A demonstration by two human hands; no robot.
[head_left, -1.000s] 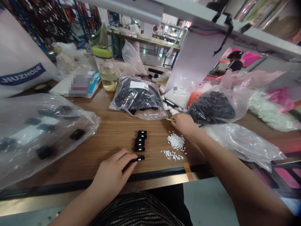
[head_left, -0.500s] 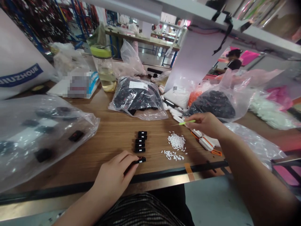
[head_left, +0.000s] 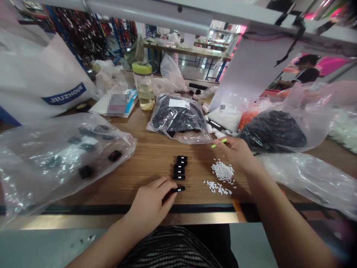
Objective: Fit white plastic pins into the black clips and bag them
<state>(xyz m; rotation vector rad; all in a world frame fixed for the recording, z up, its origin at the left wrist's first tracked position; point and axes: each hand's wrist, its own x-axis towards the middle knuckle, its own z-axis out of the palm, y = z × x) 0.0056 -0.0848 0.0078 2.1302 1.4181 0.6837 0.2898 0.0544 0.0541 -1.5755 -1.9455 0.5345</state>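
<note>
My left hand (head_left: pixel 152 203) rests near the table's front edge, fingers closed on a small black plastic part (head_left: pixel 178 189) with white dots. Just beyond it lies a short row of the same black parts (head_left: pixel 180 168). My right hand (head_left: pixel 237 152) hovers over a heap of tiny white pieces (head_left: pixel 222 172), pinching a thin green stick (head_left: pixel 219 143) that points left. More white pieces (head_left: pixel 217 187) are scattered nearer the edge.
A clear bag with a few black parts (head_left: pixel 61 156) lies at the left. Bags full of black parts sit at the back middle (head_left: pixel 178 117) and right (head_left: pixel 275 130). A yellow-lidded jar (head_left: pixel 144 87) and a white sack (head_left: pixel 41 82) stand behind. Another person (head_left: pixel 305 69) sits far right.
My right hand has drawn back from the bags with the green stick and come down over the white pieces. The view has shifted right. My left hand stays on the black part.
</note>
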